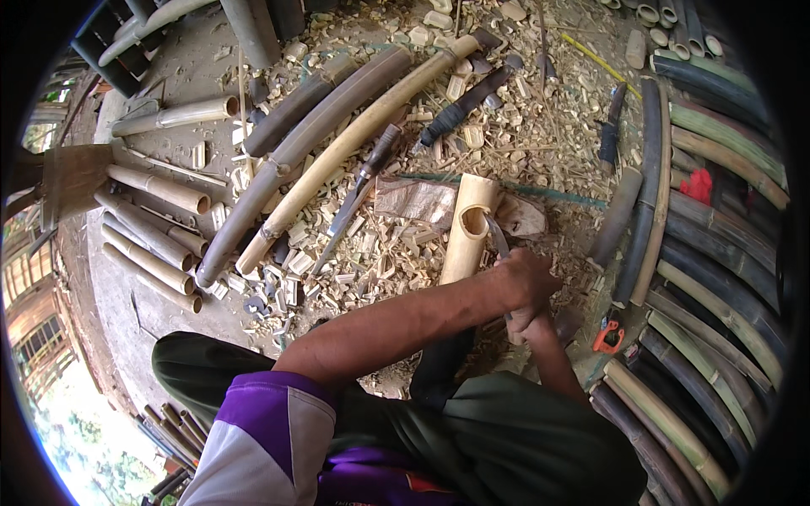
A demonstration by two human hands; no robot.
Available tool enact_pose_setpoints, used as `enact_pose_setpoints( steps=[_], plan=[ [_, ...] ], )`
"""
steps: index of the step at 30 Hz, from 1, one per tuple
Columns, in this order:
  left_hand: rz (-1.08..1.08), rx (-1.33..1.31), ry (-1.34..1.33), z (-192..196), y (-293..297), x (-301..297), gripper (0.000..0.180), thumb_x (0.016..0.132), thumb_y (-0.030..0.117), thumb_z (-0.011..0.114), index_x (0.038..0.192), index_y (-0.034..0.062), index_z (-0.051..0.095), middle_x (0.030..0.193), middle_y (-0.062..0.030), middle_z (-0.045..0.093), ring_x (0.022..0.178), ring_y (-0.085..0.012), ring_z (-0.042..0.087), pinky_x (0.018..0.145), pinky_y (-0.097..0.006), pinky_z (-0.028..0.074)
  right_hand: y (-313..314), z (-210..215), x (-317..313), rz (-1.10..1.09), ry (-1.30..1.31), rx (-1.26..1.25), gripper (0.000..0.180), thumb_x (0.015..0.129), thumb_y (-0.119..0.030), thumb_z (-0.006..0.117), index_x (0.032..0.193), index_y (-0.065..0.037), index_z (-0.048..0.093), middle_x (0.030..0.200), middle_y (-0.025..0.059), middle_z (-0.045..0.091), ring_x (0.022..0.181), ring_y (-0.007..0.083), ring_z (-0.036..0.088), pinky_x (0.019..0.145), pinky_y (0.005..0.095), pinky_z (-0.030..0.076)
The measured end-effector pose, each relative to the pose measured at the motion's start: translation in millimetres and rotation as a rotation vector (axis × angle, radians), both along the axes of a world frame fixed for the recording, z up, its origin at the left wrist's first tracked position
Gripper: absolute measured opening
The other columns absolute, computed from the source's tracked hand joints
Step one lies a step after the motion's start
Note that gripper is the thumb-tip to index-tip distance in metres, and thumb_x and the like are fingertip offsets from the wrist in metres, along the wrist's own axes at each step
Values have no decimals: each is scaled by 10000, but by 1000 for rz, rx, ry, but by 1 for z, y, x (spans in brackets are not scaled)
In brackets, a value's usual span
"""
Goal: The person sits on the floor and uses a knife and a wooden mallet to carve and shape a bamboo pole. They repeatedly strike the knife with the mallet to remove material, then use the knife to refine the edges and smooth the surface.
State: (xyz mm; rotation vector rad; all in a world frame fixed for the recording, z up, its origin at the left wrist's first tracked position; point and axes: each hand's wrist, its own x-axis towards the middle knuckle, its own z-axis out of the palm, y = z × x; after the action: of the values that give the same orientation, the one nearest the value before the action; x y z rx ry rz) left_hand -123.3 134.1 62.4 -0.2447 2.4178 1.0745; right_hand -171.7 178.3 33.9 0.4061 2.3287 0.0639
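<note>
The person's left hand (525,278) was closed tight around the handle of a narrow metal blade (496,236), fingers curled together in a fist. The right hand (527,325) sat just beneath it, also pressed about the handle as far as could be seen, though the left hand hid most of its fingers. The blade's tip rested at the edge of an oval hole cut in a pale yellow bamboo section (467,229), which stood tilted between the knees. Just left of that section lay a long steel machete with a dark handle (359,196) on a litter of pale bamboo chips (371,253); farther left lay a long curved pale bamboo pole (346,148). To its right dark green bamboo culms (717,278) were stacked. Carving the hole well seemed to call for short, shallow cuts, with both hands steadying the blade.
</note>
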Motion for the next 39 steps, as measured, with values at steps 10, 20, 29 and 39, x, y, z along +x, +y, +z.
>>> enact_pose_setpoints(
  steps=[10, 20, 29, 39],
  plan=[
    [737, 163, 530, 4, -35, 25, 917, 695, -2, 794, 1533, 189, 473, 1388, -258, 481, 1233, -463, 602, 1007, -469, 574, -51, 39, -82, 1820, -307, -303, 461, 901, -208, 686, 1319, -54, 567, 1265, 108, 625, 1193, 218, 617, 970, 396, 536],
    [1520, 50, 895, -22, -22, 41, 1036, 731, 39, 830, 1608, 77, 282, 1498, -302, 312, 1347, -497, 464, 1121, -565, 495, -135, 25, -33, 2568, -33, -413, 131, 796, -156, 762, 901, -88, 725, 796, 53, 686, 745, 200, 623, 789, 364, 533],
    [1350, 93, 781, -7, 21, 12, 1117, 767, 43, 831, 1637, 114, 135, 1513, -353, 239, 1378, -564, 366, 1148, -579, 419, -82, 38, -85, 2291, -407, -709, 287, 825, -207, 720, 1053, -36, 684, 959, 157, 735, 868, 341, 716, 790, 478, 579],
    [780, 409, 367, 1, 1, 53, 1174, 659, 12, 834, 1631, 198, 202, 1492, -310, 380, 1340, -500, 502, 1141, -509, 462, -19, 35, -54, 1576, -660, -469, 439, 932, -270, 692, 1315, -93, 572, 1179, 187, 648, 1082, 343, 652, 959, 450, 522]
  ],
)
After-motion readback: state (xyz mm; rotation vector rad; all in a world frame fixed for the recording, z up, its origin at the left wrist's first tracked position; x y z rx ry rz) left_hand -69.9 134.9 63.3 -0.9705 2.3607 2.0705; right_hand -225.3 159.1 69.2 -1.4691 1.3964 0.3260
